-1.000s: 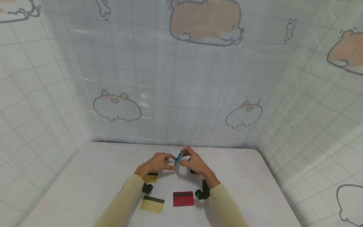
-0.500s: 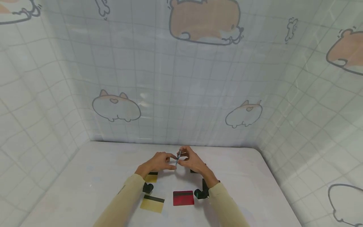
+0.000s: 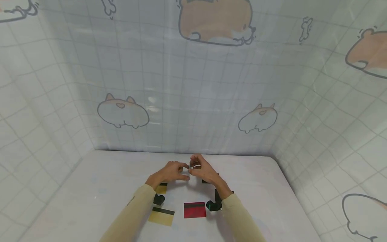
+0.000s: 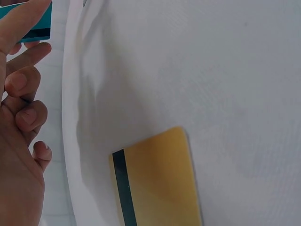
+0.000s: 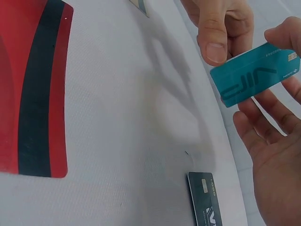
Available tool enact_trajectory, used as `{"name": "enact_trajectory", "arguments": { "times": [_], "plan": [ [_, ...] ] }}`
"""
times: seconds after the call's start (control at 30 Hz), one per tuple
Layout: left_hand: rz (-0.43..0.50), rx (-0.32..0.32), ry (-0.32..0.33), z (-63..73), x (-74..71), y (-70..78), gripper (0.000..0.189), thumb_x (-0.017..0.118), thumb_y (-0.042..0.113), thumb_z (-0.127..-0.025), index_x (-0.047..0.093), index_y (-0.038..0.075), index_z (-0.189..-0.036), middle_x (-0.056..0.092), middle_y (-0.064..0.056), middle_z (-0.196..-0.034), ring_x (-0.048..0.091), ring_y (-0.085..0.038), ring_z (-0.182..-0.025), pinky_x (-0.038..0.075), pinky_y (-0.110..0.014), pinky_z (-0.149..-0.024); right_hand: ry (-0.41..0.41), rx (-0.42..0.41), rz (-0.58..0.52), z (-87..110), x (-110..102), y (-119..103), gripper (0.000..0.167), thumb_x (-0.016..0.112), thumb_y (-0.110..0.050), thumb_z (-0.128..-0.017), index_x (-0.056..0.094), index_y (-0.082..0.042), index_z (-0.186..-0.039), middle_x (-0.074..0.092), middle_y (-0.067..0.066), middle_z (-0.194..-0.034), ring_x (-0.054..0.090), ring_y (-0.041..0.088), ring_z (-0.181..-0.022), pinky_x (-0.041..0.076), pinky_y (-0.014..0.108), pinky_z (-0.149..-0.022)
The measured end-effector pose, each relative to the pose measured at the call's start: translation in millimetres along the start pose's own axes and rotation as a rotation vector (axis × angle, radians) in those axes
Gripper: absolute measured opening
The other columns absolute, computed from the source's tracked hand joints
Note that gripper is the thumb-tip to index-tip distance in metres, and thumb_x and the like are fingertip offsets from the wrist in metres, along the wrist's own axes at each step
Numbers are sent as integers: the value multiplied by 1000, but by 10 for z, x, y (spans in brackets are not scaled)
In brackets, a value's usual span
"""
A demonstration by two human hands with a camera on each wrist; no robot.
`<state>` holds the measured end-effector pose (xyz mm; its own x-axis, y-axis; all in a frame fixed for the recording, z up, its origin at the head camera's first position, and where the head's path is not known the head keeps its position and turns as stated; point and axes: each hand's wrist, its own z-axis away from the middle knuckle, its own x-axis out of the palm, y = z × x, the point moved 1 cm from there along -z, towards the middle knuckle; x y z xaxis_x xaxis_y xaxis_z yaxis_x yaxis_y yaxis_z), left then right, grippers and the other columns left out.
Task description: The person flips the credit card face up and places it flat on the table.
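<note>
My right hand [image 3: 203, 169] pinches a teal bank card [image 5: 254, 75] by one end, thumb on its lettered face. The card stands nearly edge-on in the head view. Its other side, with a dark stripe, shows in the left wrist view, partly behind my left thumb. My left hand [image 3: 170, 172] is at the card's far end, index finger extended to its edge and thumb apart from the index. Whether the thumb touches the card I cannot tell. The other left fingers are bent in.
On the white table lie a red card [image 3: 195, 210] with a black stripe, a gold card [image 3: 161, 216], and another gold card [image 3: 162, 189] near my left wrist. A dark card [image 5: 204, 200] lies beneath my right hand. Patterned sheeting [image 3: 181, 84] stands behind.
The teal card has turned from showing its blue face to edge-on in the head view. My left thumb has shifted slightly right. The cards on the table stay put.
</note>
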<state>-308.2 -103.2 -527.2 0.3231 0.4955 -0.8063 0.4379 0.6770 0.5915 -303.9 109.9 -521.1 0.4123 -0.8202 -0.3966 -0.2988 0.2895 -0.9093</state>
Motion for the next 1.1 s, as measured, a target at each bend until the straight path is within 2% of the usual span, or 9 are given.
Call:
{"name": "enact_trajectory", "arguments": {
  "times": [0.1,0.27,0.37,0.5,0.7,1.1],
  "plan": [
    [-7,0,3,1,-7,8,50,78,49,-85,69,22,-126,40,9,-60,32,-7,-53,29,-26,-54,8,-4,-3,3,-7,-17,49,73,-18,-91,47,-8,-131,54,9,-122,57,24,-116,46,41,-101],
    [-18,0,2,19,-11,-15,49,77,52,-85,69,26,-126,41,10,-60,32,-6,-53,31,-26,-55,19,1,16,11,-12,-22,50,75,-25,-89,48,-17,-131,54,9,-121,56,24,-115,46,42,-102],
    [-21,-6,7,41,-17,-42,51,76,55,-85,68,27,-127,42,9,-62,35,-7,-55,33,-26,-55,16,-3,30,28,-9,-56,50,75,-22,-90,48,-17,-132,54,12,-120,56,28,-115,46,45,-103],
    [-13,-1,18,82,-69,-41,55,76,53,-85,66,24,-131,44,8,-65,37,-7,-57,34,-26,-56,25,-14,66,42,-17,-52,50,75,-18,-90,50,-19,-133,56,11,-116,57,26,-110,47,44,-101],
    [-9,20,55,140,-182,-18,57,78,44,-87,64,16,-134,43,7,-66,35,-8,-56,32,-26,-55,40,-20,135,62,-19,-10,51,75,-24,-89,52,-24,-134,56,2,-112,56,17,-103,49,38,-97],
    [0,12,61,187,-240,-18,60,79,43,-86,62,17,-137,44,5,-69,34,-9,-58,31,-26,-56,34,-28,204,79,-32,-23,52,76,-23,-88,56,-26,-136,56,0,-112,54,18,-104,49,40,-94]
  ]
}}
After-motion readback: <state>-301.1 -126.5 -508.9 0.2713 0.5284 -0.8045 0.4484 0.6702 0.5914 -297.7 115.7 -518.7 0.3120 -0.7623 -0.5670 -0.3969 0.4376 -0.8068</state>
